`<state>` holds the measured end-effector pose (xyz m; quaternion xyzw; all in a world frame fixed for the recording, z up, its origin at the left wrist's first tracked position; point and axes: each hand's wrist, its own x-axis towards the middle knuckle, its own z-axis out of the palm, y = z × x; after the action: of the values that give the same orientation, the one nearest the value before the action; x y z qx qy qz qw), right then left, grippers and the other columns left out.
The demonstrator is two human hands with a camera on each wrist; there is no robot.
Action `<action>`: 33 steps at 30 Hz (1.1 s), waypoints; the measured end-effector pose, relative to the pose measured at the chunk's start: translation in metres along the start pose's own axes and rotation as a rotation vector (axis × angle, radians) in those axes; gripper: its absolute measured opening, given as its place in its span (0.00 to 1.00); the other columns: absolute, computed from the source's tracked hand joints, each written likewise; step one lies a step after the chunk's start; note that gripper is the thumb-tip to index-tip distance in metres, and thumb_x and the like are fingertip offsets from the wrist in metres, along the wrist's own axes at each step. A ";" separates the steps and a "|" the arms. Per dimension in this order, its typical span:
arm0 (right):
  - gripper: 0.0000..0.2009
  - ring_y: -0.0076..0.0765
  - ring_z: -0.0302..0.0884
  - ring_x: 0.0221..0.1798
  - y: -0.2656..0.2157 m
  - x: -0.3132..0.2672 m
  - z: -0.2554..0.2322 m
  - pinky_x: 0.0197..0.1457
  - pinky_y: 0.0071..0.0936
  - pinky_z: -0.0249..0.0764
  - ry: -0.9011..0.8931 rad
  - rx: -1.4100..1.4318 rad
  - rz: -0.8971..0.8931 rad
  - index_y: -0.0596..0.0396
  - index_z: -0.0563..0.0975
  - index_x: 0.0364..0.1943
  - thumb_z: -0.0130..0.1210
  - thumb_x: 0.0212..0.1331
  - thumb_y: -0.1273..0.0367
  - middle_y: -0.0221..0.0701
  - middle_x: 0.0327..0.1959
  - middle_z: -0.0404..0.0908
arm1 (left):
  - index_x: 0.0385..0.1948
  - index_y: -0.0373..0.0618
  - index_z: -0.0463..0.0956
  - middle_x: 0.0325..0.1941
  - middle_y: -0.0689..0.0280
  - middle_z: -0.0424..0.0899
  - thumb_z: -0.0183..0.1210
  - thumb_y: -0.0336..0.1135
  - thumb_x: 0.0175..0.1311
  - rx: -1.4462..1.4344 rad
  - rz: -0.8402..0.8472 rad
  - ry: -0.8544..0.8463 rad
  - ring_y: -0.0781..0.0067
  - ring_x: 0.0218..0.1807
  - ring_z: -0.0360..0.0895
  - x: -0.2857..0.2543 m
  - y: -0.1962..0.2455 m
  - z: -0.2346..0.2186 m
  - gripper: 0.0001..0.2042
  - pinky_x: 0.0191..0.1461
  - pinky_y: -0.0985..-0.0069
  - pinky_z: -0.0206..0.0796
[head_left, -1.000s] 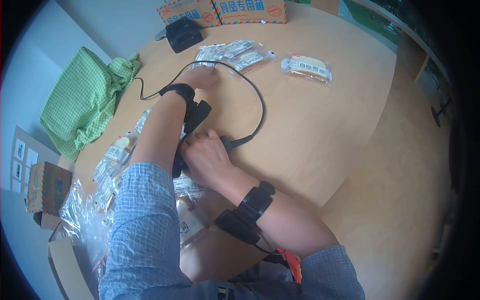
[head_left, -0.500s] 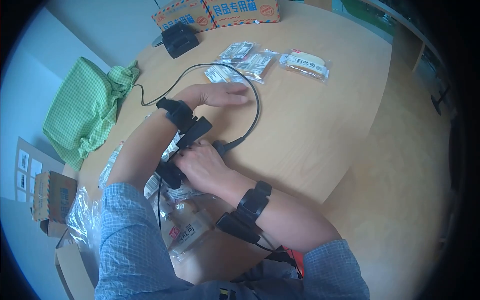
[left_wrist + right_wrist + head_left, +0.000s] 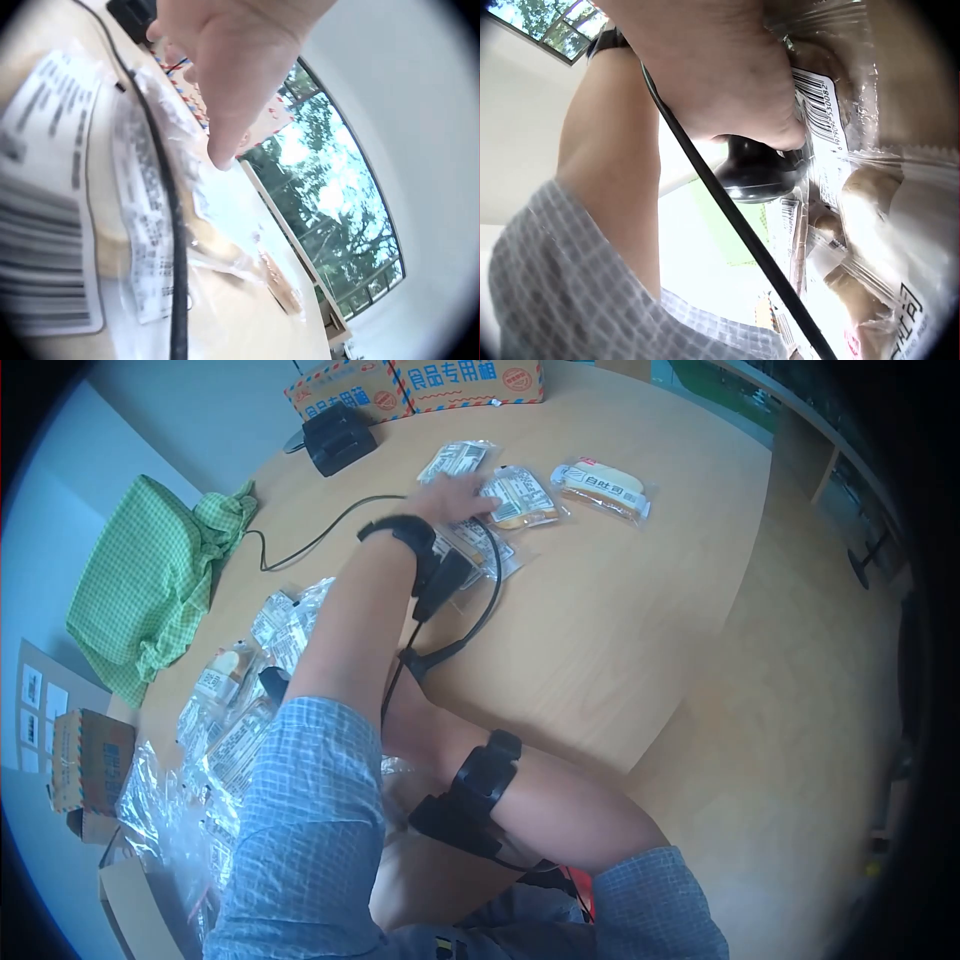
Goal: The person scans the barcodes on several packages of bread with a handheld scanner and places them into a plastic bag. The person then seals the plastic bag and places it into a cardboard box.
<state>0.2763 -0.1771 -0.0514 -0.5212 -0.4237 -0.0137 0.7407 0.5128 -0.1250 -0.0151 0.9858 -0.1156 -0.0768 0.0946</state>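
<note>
Left hand [image 3: 455, 498], fingers out, was over the wrapped bread packets [image 3: 522, 497] on the table [image 3: 600, 620]; couldn't tell if touching. Right hand [image 3: 727, 82] gripped the black barcode scanner [image 3: 757, 180] by the near pile of bagged toast [image 3: 238, 755].

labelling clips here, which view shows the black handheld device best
Right wrist: the black handheld device is close up in the right hand. The head view shows only parts beside the left forearm; the left wrist view, only its cable.

Bright daylight through the window [image 3: 330, 195], blurred barcode label [image 3: 45, 259], dark curved picture edges
</note>
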 end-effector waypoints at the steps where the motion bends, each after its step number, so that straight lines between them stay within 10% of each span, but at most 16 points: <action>1: 0.10 0.34 0.76 0.43 -0.004 0.000 0.002 0.42 0.29 0.69 0.118 0.230 0.013 0.52 0.75 0.38 0.43 0.57 0.67 0.31 0.37 0.78 | 0.63 0.56 0.55 0.59 0.51 0.66 0.46 0.65 0.52 0.104 -0.126 0.041 0.48 0.65 0.53 -0.004 0.007 0.012 0.37 0.65 0.55 0.46; 3: 0.10 0.33 0.76 0.43 -0.006 0.001 0.000 0.42 0.30 0.70 0.255 0.474 0.026 0.51 0.75 0.38 0.44 0.57 0.67 0.30 0.38 0.78 | 0.63 0.52 0.53 0.57 0.52 0.68 0.45 0.65 0.54 0.062 -0.067 -0.069 0.50 0.67 0.47 -0.002 0.010 0.008 0.38 0.67 0.60 0.42; 5: 0.10 0.35 0.76 0.44 -0.002 0.010 -0.011 0.41 0.33 0.71 -0.404 -0.858 -0.033 0.52 0.75 0.39 0.46 0.55 0.67 0.32 0.39 0.78 | 0.64 0.44 0.50 0.58 0.49 0.64 0.45 0.66 0.55 0.070 0.075 -0.147 0.51 0.67 0.47 -0.005 0.010 0.007 0.41 0.67 0.65 0.41; 10: 0.09 0.41 0.78 0.36 -0.009 0.019 -0.023 0.35 0.35 0.72 -0.337 -0.878 -0.020 0.56 0.75 0.32 0.54 0.44 0.71 0.39 0.31 0.77 | 0.63 0.40 0.51 0.62 0.48 0.57 0.47 0.66 0.53 0.108 0.198 -0.278 0.50 0.64 0.55 -0.031 0.043 -0.006 0.43 0.66 0.64 0.47; 16: 0.11 0.39 0.76 0.40 -0.013 0.015 -0.020 0.36 0.33 0.72 -0.395 -0.958 -0.083 0.55 0.76 0.33 0.56 0.42 0.69 0.35 0.34 0.77 | 0.54 0.39 0.67 0.46 0.55 0.76 0.52 0.64 0.53 0.030 0.265 -0.544 0.60 0.51 0.71 -0.032 0.099 -0.050 0.36 0.55 0.70 0.62; 21: 0.12 0.36 0.71 0.47 -0.031 0.020 -0.024 0.45 0.33 0.67 -0.531 -0.896 0.094 0.53 0.75 0.37 0.52 0.47 0.67 0.34 0.39 0.75 | 0.58 0.45 0.62 0.58 0.52 0.66 0.53 0.59 0.53 0.179 0.324 0.089 0.53 0.59 0.64 0.006 0.165 -0.007 0.34 0.59 0.66 0.59; 33: 0.17 0.32 0.64 0.55 -0.024 0.018 -0.022 0.58 0.31 0.61 -0.632 -0.852 0.237 0.52 0.71 0.47 0.48 0.53 0.64 0.35 0.50 0.69 | 0.42 0.45 0.74 0.41 0.54 0.78 0.49 0.41 0.58 0.234 0.173 0.298 0.57 0.46 0.76 0.019 0.180 0.039 0.14 0.49 0.64 0.66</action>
<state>0.2901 -0.1973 -0.0235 -0.7982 -0.5210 0.0567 0.2969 0.4858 -0.3086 -0.0190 0.9769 -0.1929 0.0924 0.0017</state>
